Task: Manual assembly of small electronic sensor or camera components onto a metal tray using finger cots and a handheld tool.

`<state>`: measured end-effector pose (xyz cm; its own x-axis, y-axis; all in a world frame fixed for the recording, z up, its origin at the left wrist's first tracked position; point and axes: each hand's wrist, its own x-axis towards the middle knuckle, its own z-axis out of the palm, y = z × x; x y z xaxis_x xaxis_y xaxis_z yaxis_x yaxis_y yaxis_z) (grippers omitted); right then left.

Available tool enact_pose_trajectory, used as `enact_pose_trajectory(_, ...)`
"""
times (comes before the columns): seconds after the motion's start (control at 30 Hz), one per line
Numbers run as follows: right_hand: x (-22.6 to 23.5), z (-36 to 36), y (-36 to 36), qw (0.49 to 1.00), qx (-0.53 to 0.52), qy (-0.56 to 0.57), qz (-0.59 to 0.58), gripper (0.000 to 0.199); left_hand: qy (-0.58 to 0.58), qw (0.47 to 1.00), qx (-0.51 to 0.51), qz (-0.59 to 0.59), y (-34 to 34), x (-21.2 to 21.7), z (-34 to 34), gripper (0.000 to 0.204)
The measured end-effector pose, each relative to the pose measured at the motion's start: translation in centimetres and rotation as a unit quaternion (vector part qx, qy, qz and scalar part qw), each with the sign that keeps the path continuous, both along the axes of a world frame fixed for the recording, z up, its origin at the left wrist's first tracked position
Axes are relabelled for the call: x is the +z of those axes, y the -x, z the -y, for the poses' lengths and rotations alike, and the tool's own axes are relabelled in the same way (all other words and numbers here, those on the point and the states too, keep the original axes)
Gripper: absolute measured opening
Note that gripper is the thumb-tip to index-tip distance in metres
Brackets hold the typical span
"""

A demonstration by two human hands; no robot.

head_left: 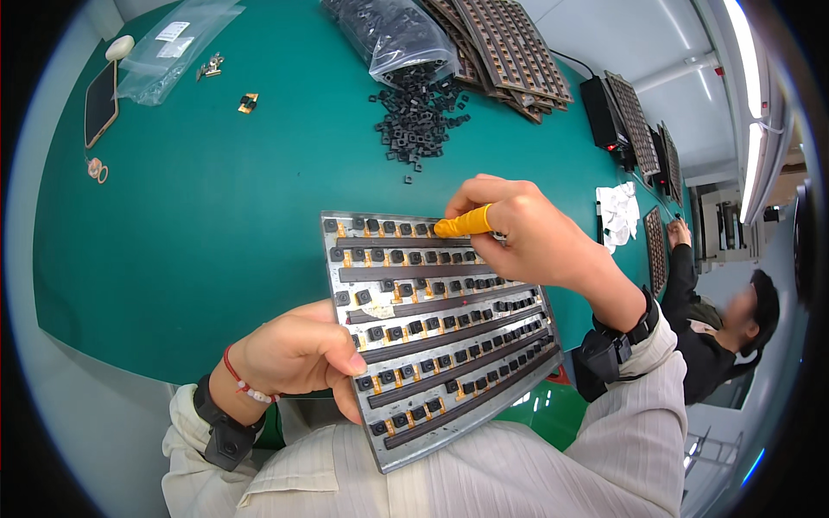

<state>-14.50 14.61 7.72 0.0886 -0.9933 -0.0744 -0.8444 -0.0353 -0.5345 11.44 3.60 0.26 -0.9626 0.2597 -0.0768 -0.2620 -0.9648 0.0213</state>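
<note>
My left hand [298, 354] grips the near left edge of a grey metal tray [345, 298] and tilts it up off the green table [207, 216]. The tray carries several rows of small black square parts on gold tabs, separated by dark bars. My right hand [527, 229] is over the tray's far right corner, with its index finger in a yellow finger cot [464, 224] pressing at the top row of parts. Whether the fingers pinch a part is hidden.
A loose pile of small black square parts [419, 116] spills from a clear bag [393, 34] at the far middle. Stacked brown trays [509, 52] lie behind it. A phone [101, 102] and another clear bag [177, 43] sit far left. Another person [717, 328] works at the right.
</note>
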Motion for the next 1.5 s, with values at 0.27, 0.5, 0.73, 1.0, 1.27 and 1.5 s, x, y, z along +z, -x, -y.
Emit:
enact_pose_trajectory(0.27,-0.9,1.2,-1.9,1.000,-0.020,0.007,-0.018,0.013,-0.039,0.999,-0.003,0.017,0.1,-0.2,-0.1,0.056)
enact_pose_trajectory(0.5,-1.6,0.8,-2.2,0.999,-0.031,0.034,-0.012,0.016,0.031,0.999,-0.036,0.026,0.1,0.0,-0.1,0.052)
enact_pose_trajectory(0.73,-1.4,0.9,-2.9,0.998,-0.047,0.020,-0.034,0.017,-0.006,0.999,-0.033,0.036,0.1,0.1,-0.3,0.050)
enact_pose_trajectory(1.0,-1.1,1.1,-2.5,0.999,-0.031,0.027,-0.031,0.017,0.059,0.996,-0.059,0.040,0.4,0.7,0.1,0.051)
enact_pose_trajectory(1.27,1.9,1.5,-1.4,0.998,-0.025,-0.058,-0.027,0.018,0.015,0.999,-0.032,-0.006,0.1,-0.3,-0.1,0.056)
enact_pose_trajectory(1.5,0.8,0.1,-0.1,0.999,-0.039,-0.022,-0.028,0.017,0.023,0.999,-0.025,0.018,0.1,-0.1,-0.1,0.056)
